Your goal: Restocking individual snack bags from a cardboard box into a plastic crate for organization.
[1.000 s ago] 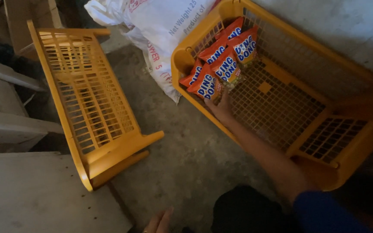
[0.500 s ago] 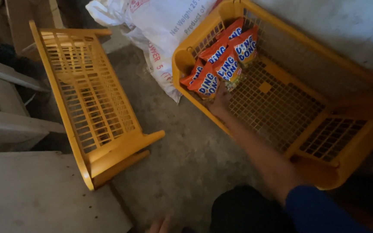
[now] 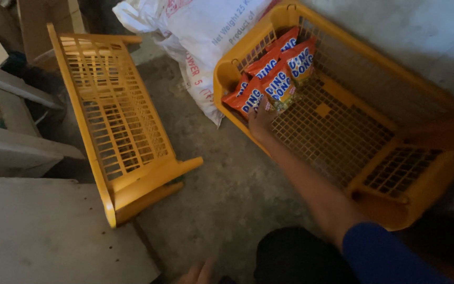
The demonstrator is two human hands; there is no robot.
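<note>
Head view: the right hand [image 3: 261,118] reaches across into a yellow mesh crate [image 3: 395,131] lying on the concrete floor [image 3: 227,184]. Its fingers rest on the lower edge of a cluster of orange and red snack packets [image 3: 274,79] stacked overlapping in the crate's far corner, probably so they sit packed together against the walls. The fingers look lightly curled against the nearest packet; whether they pinch it or merely press on it I cannot tell. The arm wears a blue sleeve [image 3: 384,257]. The left hand [image 3: 198,273] shows only as fingertips at the bottom edge, loosely spread and holding nothing visible. A white printed sack [image 3: 206,37] lies just beside the crate, touching its rim. A second yellow crate [image 3: 116,126] stands tipped on its side, well apart to the left
</note>
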